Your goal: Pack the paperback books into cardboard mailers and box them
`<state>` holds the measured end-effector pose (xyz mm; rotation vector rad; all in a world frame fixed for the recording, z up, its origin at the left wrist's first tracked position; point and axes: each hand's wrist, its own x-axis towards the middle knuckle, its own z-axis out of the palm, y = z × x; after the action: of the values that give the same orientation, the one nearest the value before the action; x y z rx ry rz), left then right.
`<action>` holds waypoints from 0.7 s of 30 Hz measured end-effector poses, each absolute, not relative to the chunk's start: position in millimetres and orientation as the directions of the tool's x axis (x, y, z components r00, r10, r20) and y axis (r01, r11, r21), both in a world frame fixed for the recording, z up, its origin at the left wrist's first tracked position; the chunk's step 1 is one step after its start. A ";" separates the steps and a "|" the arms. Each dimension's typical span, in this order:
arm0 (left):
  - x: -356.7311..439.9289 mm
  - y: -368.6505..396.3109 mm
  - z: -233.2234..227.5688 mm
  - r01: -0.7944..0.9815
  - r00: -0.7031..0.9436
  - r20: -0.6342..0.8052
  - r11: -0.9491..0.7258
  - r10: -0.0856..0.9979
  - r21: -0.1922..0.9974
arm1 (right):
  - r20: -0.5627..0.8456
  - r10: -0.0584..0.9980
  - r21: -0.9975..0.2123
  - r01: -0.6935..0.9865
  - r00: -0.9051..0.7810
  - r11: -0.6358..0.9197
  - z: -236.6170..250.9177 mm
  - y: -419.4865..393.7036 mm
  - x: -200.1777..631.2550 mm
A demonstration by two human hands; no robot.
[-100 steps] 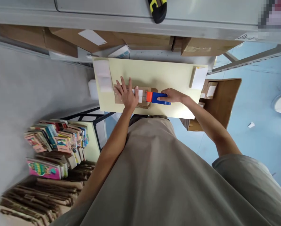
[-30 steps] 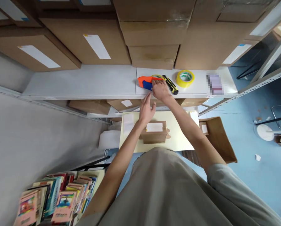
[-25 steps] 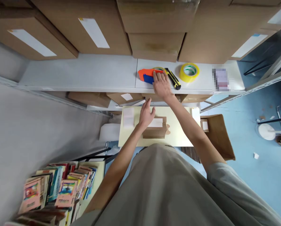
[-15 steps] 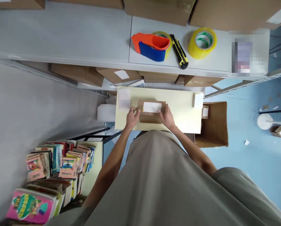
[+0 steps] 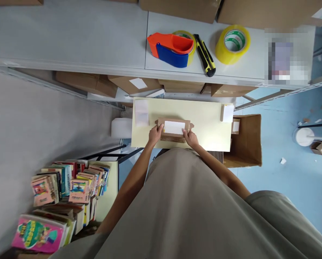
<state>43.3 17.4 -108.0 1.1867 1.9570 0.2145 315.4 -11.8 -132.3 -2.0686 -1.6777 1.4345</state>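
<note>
A small brown cardboard box (image 5: 173, 138) with a white label (image 5: 174, 127) on top is between my two hands over the cream tabletop (image 5: 211, 138). My left hand (image 5: 155, 135) grips its left end, thumb on the upper edge. My right hand (image 5: 191, 138) closes on the right end, thumb near the label's edge. Small flaps stick out at both ends of the box. Whether its underside touches the tabletop I cannot tell. To the left lies a pale sheet (image 5: 142, 113), and a stack of white labels (image 5: 227, 113) sits at the table's right end.
Above, a grey shelf (image 5: 96, 39) bears an orange and blue tape dispenser (image 5: 171, 48), a black and yellow box cutter (image 5: 205, 55) and a yellow tape roll (image 5: 232, 44). A large open carton (image 5: 254, 140) stands right of the table. Books (image 5: 39, 233) are piled at lower left.
The box's label side has tipped toward me, and the flaps at its ends now show. Both hands have closed on its ends.
</note>
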 end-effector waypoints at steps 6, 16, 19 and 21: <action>19.5 10.1 -101.9 0.546 -0.113 -0.409 0.401 0.905 0.736 | -0.466 0.877 -0.688 0.671 -0.118 -0.275 -105.4 -8.0 330.3; 14.7 -11.7 -118.9 0.180 0.013 -0.462 0.453 0.887 0.873 | -0.276 0.937 -0.821 0.560 -0.214 -0.114 -86.7 -17.4 377.9; 23.4 -12.1 -141.0 0.195 -0.020 -0.617 0.609 0.787 0.769 | -0.497 0.854 -0.773 0.527 -0.155 -0.353 -113.2 -21.6 375.1; 27.4 -8.4 -151.5 0.214 -0.065 -0.646 0.643 0.760 0.735 | -0.574 0.815 -0.730 0.496 -0.073 -0.470 -128.8 -19.5 373.0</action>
<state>27.4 -8.4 -151.5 0.8210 1.6125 0.5437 373.0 -19.5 -128.8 -1.9124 -1.4187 1.5574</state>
